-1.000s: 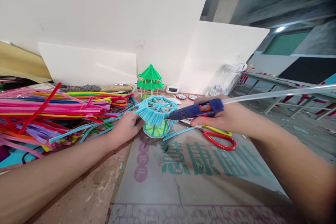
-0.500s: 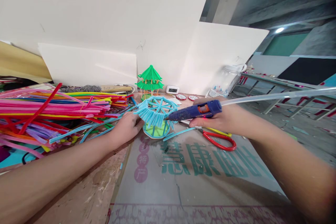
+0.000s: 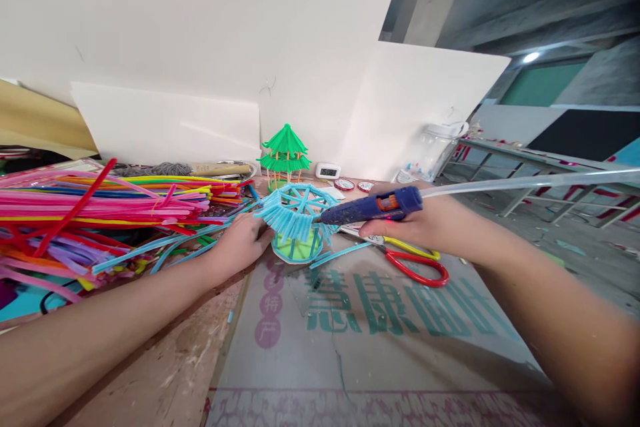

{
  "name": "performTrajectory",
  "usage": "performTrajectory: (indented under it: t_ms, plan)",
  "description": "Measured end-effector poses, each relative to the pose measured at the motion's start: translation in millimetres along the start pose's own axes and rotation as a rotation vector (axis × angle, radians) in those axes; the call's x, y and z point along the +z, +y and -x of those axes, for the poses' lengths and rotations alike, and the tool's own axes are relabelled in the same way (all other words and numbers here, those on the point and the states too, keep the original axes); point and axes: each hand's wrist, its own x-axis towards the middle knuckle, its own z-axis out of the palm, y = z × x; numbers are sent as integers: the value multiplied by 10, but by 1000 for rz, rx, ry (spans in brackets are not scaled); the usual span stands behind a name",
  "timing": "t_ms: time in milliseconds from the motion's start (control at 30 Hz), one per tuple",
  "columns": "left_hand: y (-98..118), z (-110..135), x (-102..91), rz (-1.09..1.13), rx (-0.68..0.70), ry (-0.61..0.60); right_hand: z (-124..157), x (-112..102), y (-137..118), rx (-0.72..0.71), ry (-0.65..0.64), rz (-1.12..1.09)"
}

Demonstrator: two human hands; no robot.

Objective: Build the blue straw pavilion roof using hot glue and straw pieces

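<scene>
A small pavilion model of light-blue pipe cleaners (image 3: 285, 213) stands upright at the middle, with a spoked ring on top, a slanting fringe and a green base. My left hand (image 3: 244, 240) is closed at its left side, fingers curled against it; some fingertips are hidden. My right hand (image 3: 415, 217) grips a dark blue glue gun (image 3: 370, 207), whose nozzle points left at the fringe's right part. From the gun's back a long clear glue stick (image 3: 525, 180) runs off to the right. Below the gun lie red-and-yellow-handled scissors (image 3: 420, 267) and cut blue pipe cleaner pieces (image 3: 343, 253).
A heap of coloured pipe cleaners (image 3: 100, 207) fills the left side. Behind the model stand a green pagoda (image 3: 286, 153) and a small white clock (image 3: 328, 171). A clear plastic jar (image 3: 435, 150) is at the back right. White boards (image 3: 200, 27) rise behind; a printed sheet (image 3: 380, 360) covers the front.
The glue gun has tipped slightly and dropped a little at its nozzle, still by the fringe. My left hand and the model stay nearly in place.
</scene>
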Motion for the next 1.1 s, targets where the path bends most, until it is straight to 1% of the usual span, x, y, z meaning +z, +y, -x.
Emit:
performTrajectory:
  t_ms: [100, 267, 533, 833, 967, 1100]
  plan:
    - [-4, 1, 4, -2, -3, 1, 0, -6, 1, 9, 5, 12]
    - [-6, 3, 7, -4, -9, -1, -5, -30, -28, -56, 18, 41]
    - [4, 0, 0, 12, 3, 3, -6, -47, -30, -25, 5, 71]
    - [0, -2, -2, 2, 7, -15, 10, -28, -11, -22, 48, 46]
    - [-10, 2, -2, -2, 6, -19, 15, -41, 33, 17, -12, -5]
    - [-5, 4, -2, 8, 7, -6, 15, -72, 28, 8, -53, -36]
